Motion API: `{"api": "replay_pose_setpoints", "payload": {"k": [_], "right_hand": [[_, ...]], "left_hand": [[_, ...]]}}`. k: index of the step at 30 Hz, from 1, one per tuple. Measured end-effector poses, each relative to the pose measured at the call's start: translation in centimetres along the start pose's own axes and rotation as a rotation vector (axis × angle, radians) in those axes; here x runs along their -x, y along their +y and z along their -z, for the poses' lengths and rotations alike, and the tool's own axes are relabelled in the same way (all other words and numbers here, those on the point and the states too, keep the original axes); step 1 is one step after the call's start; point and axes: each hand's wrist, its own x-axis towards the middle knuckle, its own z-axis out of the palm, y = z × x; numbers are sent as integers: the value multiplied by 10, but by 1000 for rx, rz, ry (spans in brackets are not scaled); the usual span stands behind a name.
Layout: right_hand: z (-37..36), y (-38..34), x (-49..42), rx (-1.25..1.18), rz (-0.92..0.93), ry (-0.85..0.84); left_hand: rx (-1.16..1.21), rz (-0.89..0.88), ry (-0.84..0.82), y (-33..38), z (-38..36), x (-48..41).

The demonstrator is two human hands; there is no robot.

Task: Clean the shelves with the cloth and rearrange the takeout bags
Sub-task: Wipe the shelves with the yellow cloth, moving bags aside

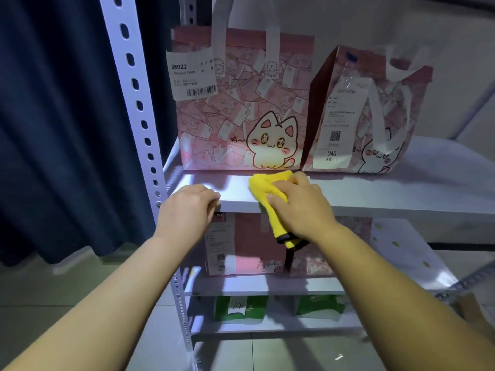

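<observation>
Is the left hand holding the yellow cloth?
No, the right hand holds the cloth on the shelf; the left hand grips the shelf edge.

We have a bare strip of shelf [375, 191] in front of two pink bags [242, 103] blocking the back.

left hand [187, 207], right hand [302, 207]: bare, forearms uncovered, sleeves not visible

Yellow cloth [267, 188], pink cat-print takeout bags [241, 103], white shelf [375, 194].
</observation>
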Motion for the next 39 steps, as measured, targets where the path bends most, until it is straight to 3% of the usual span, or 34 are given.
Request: {"api": "replay_pose_setpoints", "payload": {"k": [3,6,15,19,24,31,39], "right_hand": [[0,12,2,48,-149,64],[-13,-5,4,110,-181,112],[-21,-29,13,30,86,46],[-9,7,26,0,80,45],[10,65,46,-35,-69,111],[35,153,97,-64,-128,115],[42,278,180,-126,-241,-84]], "left_hand": [[0,1,-9,0,0,1],[12,7,-10,1,0,1],[61,-6,-91,5,5,6],[79,23,-100,15,8,9],[87,20,-61,45,3,22],[110,20,-115,125,-30,41],[205,-46,-301,257,-98,79]]}}
